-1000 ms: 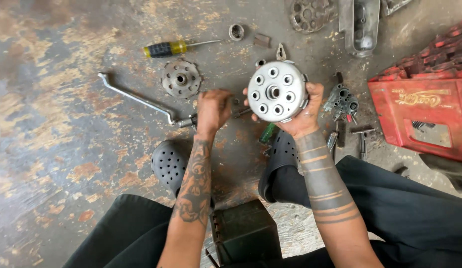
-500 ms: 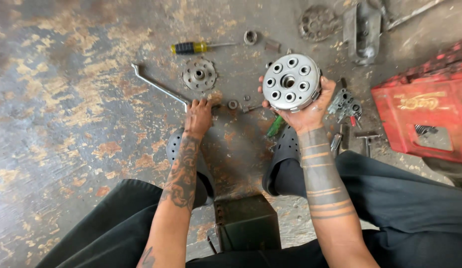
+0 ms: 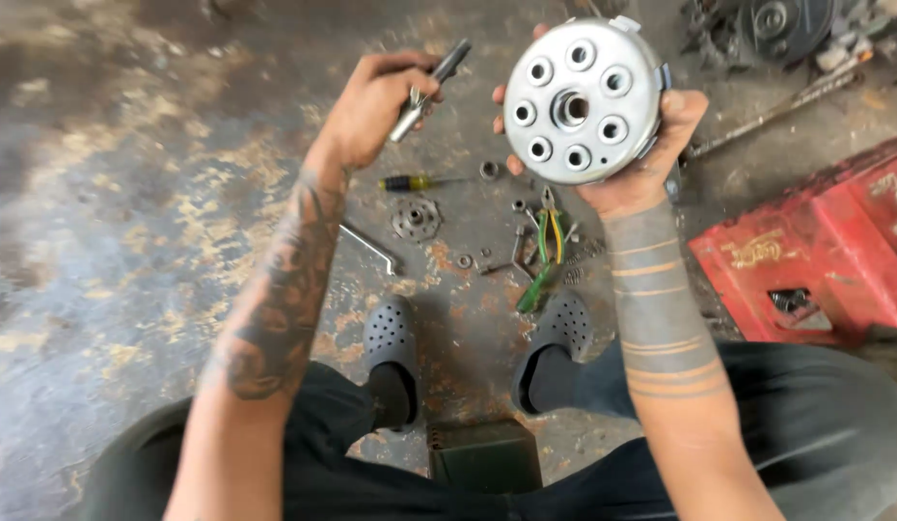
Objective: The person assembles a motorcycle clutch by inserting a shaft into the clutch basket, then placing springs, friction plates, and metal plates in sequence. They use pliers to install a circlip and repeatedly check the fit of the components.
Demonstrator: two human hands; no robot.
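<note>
- Clutch drum [image 3: 585,99], round, silver and ringed with holes, sits at one o'clock, raised above the floor [image 3: 130,193].
- Our right hand [image 3: 651,154] has its grip wrapped around the drum's rim.
- Our left hand [image 3: 371,101], at eleven o'clock, grips a socket wrench [image 3: 427,89].
- Below lies a yellow-handled screwdriver [image 3: 410,182].

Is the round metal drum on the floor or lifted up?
Lifted: the right hand holds the round metal drum up above the floor parts.

The round drum [image 3: 584,101] is bare silvery metal, smooth with a dull sheen. The socket tool [image 3: 424,92] looks like grey steel with a dark grip. The concrete floor [image 3: 111,222] is rough, stained and matt.
</note>
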